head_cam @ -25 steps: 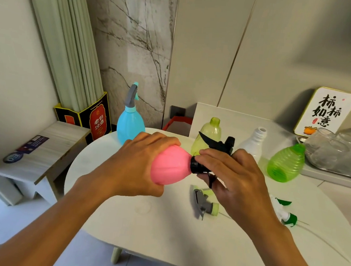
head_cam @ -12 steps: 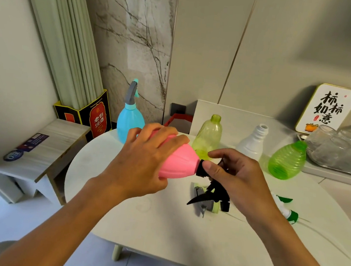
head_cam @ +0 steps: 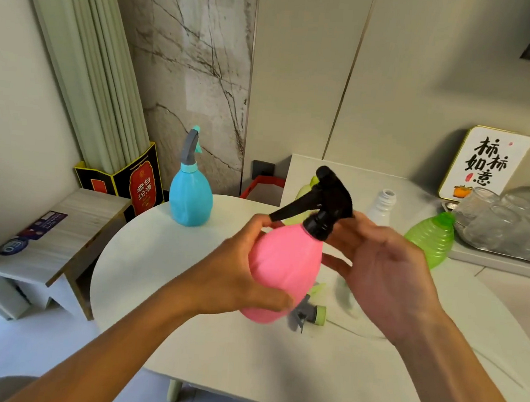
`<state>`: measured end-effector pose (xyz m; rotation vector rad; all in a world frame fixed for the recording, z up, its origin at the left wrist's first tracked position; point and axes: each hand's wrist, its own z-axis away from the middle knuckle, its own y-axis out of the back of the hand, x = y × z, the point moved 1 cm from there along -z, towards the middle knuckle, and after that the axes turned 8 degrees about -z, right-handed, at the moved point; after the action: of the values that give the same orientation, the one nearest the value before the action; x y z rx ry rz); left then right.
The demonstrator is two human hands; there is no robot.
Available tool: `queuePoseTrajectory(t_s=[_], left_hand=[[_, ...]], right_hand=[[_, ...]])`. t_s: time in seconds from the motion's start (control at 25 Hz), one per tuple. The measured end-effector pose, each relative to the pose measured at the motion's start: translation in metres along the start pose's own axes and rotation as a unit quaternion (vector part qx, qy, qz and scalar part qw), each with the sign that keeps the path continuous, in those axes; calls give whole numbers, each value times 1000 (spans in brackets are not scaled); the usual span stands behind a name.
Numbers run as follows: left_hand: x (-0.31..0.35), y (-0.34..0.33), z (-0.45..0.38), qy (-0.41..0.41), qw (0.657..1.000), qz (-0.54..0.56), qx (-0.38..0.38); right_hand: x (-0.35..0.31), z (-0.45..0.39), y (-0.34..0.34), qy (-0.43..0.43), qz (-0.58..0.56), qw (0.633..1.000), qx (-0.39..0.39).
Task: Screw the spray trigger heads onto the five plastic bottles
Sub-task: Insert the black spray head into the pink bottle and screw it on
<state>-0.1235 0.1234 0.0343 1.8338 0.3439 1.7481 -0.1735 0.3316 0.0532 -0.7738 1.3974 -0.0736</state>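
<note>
My left hand (head_cam: 235, 281) grips a pink bottle (head_cam: 287, 266) by its belly and holds it nearly upright above the white round table (head_cam: 214, 349). A black trigger head (head_cam: 324, 202) sits on the bottle's neck with its lever pointing left. My right hand (head_cam: 384, 273) is just right of the neck, its fingers fairly straight, fingertips at the back of the black head, thumb apart from it. A loose grey-and-green trigger head (head_cam: 308, 313) lies on the table under the bottle. A blue bottle (head_cam: 190, 201) with a grey head stands at the far left.
A yellow-green bottle (head_cam: 304, 191) shows partly behind the pink one. A white bottle (head_cam: 384, 204) without a head stands at the back, and a green ribbed bottle (head_cam: 432, 239) is tilted beside it. Glass cups (head_cam: 506, 226) fill a tray at right. A low wooden bench (head_cam: 57, 241) is at left.
The pink bottle has swung from lying sideways to nearly upright, and the black head now points up. My right hand has released its pinch on the collar and opened.
</note>
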Motion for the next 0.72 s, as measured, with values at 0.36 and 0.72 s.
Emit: queuePoseTrajectory(t_s=[0.36, 0.72], left_hand=[[5, -9, 12, -39, 939, 252, -233], [1, -27, 5, 6, 946, 302, -117]], right_hand=[[7, 8, -5, 34, 17, 990, -138], [10, 4, -7, 39, 8, 995, -90]])
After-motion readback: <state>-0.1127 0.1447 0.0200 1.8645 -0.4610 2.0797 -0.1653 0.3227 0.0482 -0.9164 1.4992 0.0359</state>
